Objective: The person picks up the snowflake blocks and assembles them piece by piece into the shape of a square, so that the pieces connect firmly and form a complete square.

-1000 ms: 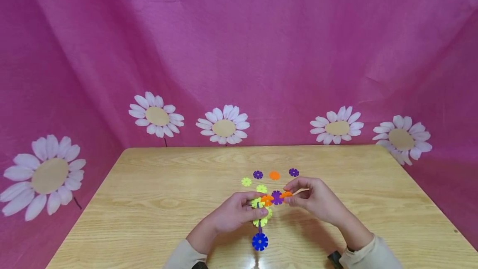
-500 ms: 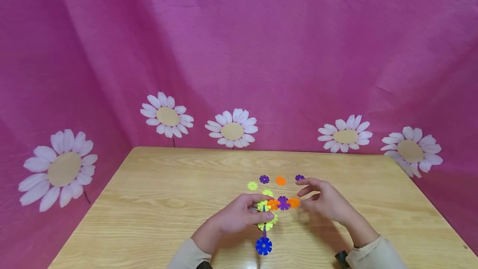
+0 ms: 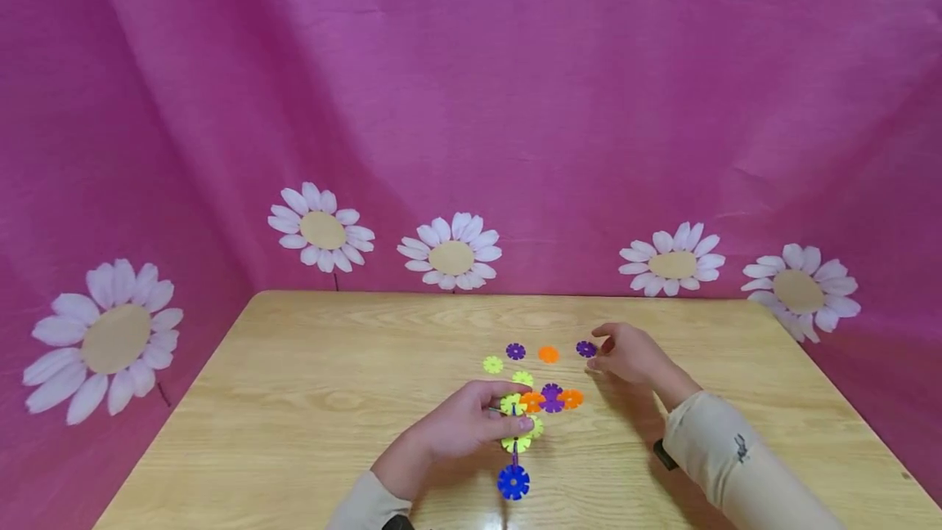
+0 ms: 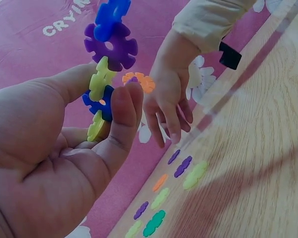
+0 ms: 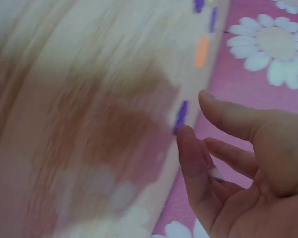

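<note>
My left hand (image 3: 459, 424) grips an assembly of interlocking flower-shaped plastic discs between thumb and fingers. A blue disc (image 3: 513, 482) hangs at its near end, below yellow discs (image 3: 518, 442). Sticking out to the right are a purple disc (image 3: 552, 398) between two orange discs, the outer orange disc (image 3: 571, 399) at the tip. My right hand (image 3: 631, 352) reaches over the table beside a loose purple disc (image 3: 585, 349). In the right wrist view, thumb and fingers stand apart close to that purple disc (image 5: 181, 117); whether a fingertip touches it I cannot tell.
Beyond the left hand lie another loose purple disc (image 3: 516, 351), an orange disc (image 3: 548, 355) and yellow discs (image 3: 492, 364). A green disc (image 4: 154, 223) shows in the left wrist view. The wooden table (image 3: 294, 383) ends at a pink flowered cloth (image 3: 559, 145).
My right hand has let go of the orange disc at the assembly's right tip and moved away and right, to the loose purple disc. The left hand keeps its grip, nearly still.
</note>
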`<state>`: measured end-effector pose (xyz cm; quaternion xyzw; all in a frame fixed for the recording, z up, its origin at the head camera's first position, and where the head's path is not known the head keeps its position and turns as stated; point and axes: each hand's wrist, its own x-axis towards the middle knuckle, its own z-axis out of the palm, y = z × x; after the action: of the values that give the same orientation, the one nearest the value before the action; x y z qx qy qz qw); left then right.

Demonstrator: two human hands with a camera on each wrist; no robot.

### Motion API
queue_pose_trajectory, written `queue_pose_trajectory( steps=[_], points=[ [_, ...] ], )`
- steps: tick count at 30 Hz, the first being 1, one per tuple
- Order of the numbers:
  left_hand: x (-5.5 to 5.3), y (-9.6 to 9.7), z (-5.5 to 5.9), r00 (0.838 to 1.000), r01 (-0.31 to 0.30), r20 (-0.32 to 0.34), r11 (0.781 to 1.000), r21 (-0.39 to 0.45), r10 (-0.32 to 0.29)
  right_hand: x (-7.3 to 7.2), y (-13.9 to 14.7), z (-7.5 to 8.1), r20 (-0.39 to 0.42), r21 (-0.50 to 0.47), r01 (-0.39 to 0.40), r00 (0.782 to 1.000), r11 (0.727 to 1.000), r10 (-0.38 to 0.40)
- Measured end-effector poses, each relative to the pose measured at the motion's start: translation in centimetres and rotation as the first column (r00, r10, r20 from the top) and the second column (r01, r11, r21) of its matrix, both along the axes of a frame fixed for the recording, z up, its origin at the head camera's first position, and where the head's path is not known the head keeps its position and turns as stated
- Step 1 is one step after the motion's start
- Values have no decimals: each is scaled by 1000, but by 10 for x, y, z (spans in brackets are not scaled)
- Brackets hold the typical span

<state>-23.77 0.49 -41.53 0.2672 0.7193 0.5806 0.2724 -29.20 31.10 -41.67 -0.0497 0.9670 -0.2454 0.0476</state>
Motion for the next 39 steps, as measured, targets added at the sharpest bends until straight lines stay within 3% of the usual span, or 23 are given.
queue_pose_trajectory(
  steps=[5, 14, 21, 32, 39],
  points=[
    [2, -3, 0, 1000, -5, -5, 1000, 12, 5, -13, -2, -8, -22, 60, -37, 999, 998, 39],
    [1, -3, 9, 1000, -23, -11, 999, -31, 23, -23, -3, -16, -50, 122, -10, 999, 992, 17],
    [0, -1, 8, 1000, -17, -15, 1000, -7, 17, -20, 0, -12, 10, 4, 92, 996, 996, -92],
    [2, 0, 7, 1000, -12, -3, 1000, -5, 12, -13, 1, -15, -74, -75, 116, 990, 990, -121],
    [3, -1, 7, 1000, -12, -12, 1000, -28, 12, -2, 2, -19, -91, -230, 132, 983, 964, -157]
  ],
)
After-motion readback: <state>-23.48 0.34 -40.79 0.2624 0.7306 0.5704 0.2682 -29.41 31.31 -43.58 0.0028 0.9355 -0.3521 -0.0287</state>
